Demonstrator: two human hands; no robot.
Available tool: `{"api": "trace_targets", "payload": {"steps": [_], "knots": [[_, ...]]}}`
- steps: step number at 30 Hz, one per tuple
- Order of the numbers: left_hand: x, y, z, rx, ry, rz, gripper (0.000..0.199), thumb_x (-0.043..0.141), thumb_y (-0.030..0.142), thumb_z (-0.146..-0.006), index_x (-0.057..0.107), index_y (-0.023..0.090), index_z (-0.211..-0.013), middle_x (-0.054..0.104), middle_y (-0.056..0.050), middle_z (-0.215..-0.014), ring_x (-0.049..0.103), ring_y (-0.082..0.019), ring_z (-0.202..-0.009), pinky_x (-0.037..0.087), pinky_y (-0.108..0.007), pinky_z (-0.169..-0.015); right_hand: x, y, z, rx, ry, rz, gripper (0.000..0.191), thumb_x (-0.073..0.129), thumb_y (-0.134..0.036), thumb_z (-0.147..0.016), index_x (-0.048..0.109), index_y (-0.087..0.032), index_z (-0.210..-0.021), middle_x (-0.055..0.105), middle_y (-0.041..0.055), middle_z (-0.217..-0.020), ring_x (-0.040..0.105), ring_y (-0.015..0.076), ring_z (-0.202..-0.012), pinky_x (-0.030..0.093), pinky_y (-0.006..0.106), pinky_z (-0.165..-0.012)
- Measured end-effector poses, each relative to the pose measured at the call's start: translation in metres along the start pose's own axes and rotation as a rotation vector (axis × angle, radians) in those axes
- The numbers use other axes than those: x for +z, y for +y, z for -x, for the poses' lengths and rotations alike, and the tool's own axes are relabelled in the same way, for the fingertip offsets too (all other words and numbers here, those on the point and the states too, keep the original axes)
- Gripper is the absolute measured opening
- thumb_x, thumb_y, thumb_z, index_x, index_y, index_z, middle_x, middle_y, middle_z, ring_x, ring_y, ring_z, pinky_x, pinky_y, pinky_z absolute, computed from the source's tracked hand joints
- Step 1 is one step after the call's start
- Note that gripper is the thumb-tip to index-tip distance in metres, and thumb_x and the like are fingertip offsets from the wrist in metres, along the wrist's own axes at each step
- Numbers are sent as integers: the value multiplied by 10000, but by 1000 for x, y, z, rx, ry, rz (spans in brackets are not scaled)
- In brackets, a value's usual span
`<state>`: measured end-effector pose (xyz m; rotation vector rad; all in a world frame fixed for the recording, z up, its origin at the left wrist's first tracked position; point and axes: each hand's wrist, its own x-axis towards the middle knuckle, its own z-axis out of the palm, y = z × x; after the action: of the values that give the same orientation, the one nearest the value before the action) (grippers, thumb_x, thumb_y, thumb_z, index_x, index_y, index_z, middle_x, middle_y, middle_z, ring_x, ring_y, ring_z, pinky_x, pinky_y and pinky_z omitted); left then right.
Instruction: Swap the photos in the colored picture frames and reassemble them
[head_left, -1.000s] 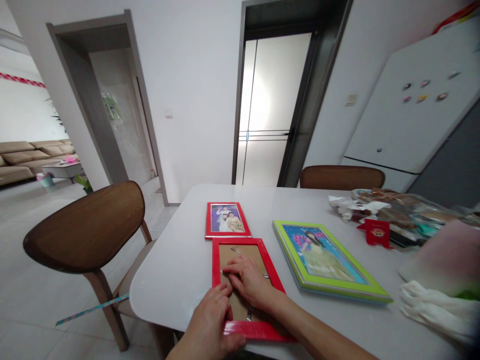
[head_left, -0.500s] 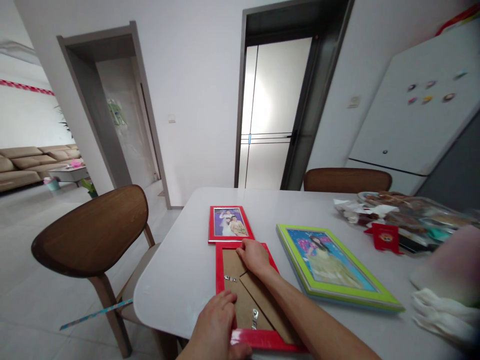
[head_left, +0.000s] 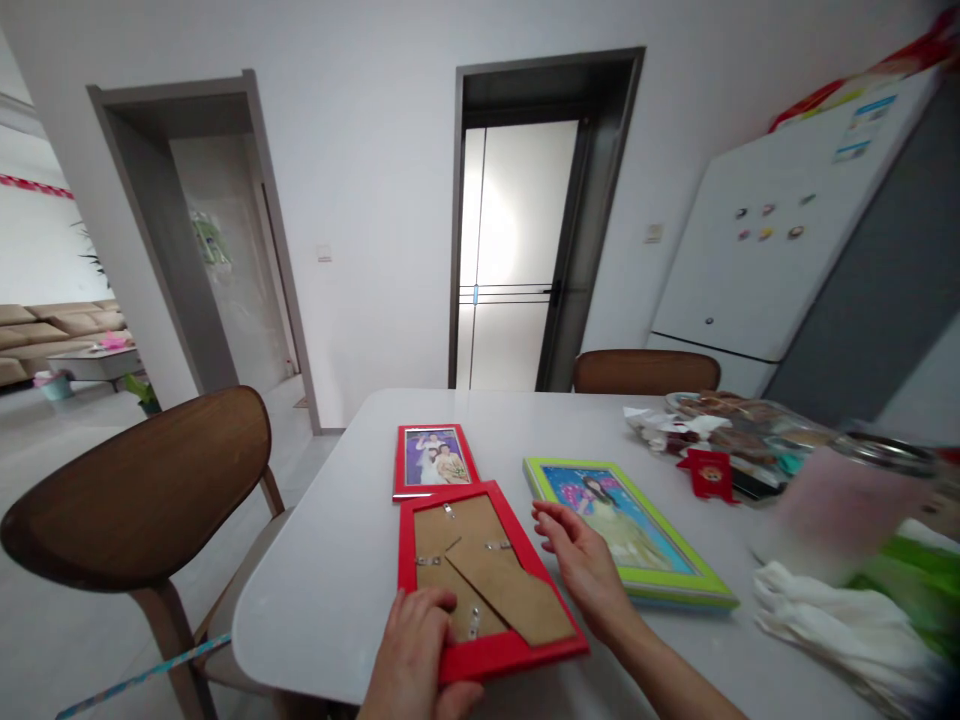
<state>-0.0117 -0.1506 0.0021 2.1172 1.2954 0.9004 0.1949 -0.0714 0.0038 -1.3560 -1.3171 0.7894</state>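
A red picture frame [head_left: 489, 655] lies face down near me, its brown backing board with metal clips and a stand flap showing. My left hand [head_left: 420, 640] is closed on its near left corner, fingers on top and thumb at the front edge. My right hand [head_left: 577, 565] hovers by the frame's right side, fingers loosely apart and holding nothing. It partly covers the green picture frame [head_left: 709, 590], which lies face up with a photo of a person in a pale dress. Beyond the face-down frame, a second red frame [head_left: 396, 465] lies face up, showing a group photo.
On the right of the white table [head_left: 315, 590] are a pinkish jar [head_left: 840, 510], a white cloth [head_left: 817, 610], a red packet [head_left: 710, 474] and bagged food [head_left: 757, 415]. Wooden chairs stand at the left [head_left: 142, 490] and far side [head_left: 646, 372]. A fridge [head_left: 750, 260] is behind.
My right hand has left the far end of the frame's backing and moved right, its fingers opening. The frame's near edge looks slightly turned. The camera view has shifted right.
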Motion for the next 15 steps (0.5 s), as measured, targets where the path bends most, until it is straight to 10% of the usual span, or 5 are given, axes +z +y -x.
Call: {"api": "trace_targets", "payload": {"steps": [6,10,15], "knots": [[11,43,-17,-112,206,733,299,576,452,-657,508,200,-800,545,-108,-1102,515,-268,-999,404,-370,-844,40,-9,65,512,-430,-829,429,402,-521,-731,577,-159,-881,648,72,-715,612,195,-654,479,329,-578],[32,59,-24,-264,248,898,561,670,500,-526,526,173,-958,626,-104,-985,558,-288,-932,425,-381,-823,39,-31,66,547,-390,-1033,411,410,-487,-737,585,-142,-874,662,89,-786,622,223,-734,493,350,-634],[36,74,-37,-406,148,1137,587,712,474,-490,521,166,-952,613,-112,-999,572,-289,-912,475,-343,-692,-26,-44,35,344,-141,-973,396,530,-343,-710,474,-206,-1077,665,37,-872,629,210,-741,504,353,-645]]}}
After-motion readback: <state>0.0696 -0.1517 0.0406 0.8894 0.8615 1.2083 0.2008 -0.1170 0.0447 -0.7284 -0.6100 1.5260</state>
